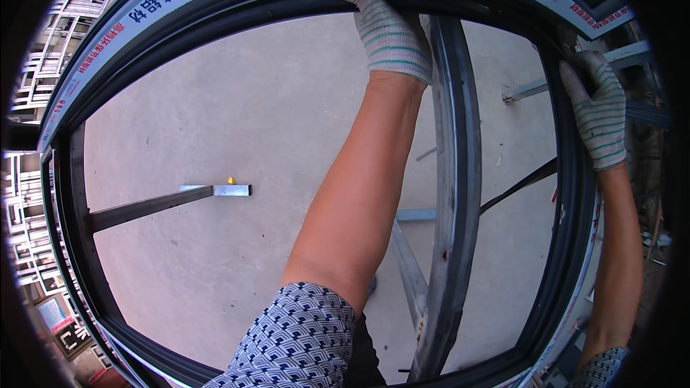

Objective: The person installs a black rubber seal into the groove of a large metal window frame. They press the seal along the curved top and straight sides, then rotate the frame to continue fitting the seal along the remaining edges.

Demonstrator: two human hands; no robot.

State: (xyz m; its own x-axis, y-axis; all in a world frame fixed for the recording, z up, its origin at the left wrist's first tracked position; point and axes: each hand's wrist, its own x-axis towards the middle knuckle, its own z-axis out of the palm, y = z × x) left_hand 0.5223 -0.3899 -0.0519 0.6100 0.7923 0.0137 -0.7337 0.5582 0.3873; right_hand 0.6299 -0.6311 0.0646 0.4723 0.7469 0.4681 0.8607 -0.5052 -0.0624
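A large dark window frame (568, 244) with rounded-looking bent edges fills the view, its far side covered by pale printed film (172, 11). My left hand (392, 39), in a white glove with green stripes, grips the far bar near its middle. Its thumb lies along the bar, pointing left; the other fingers are hidden in shadow. At the far right corner my right hand (602, 111), gloved alike, is closed around the frame. A thin dark strip runs between its thumb and fingers, too dark to tell whether it is a separate piece.
Under the frame, a grey metal beam (454, 172) runs from far to near. A metal arm (154, 207) with a short crosspiece supports the left side. A black strap (519, 185) slants beneath the right part. Stacked white frames (32, 223) stand at far left, above a concrete floor (215, 100).
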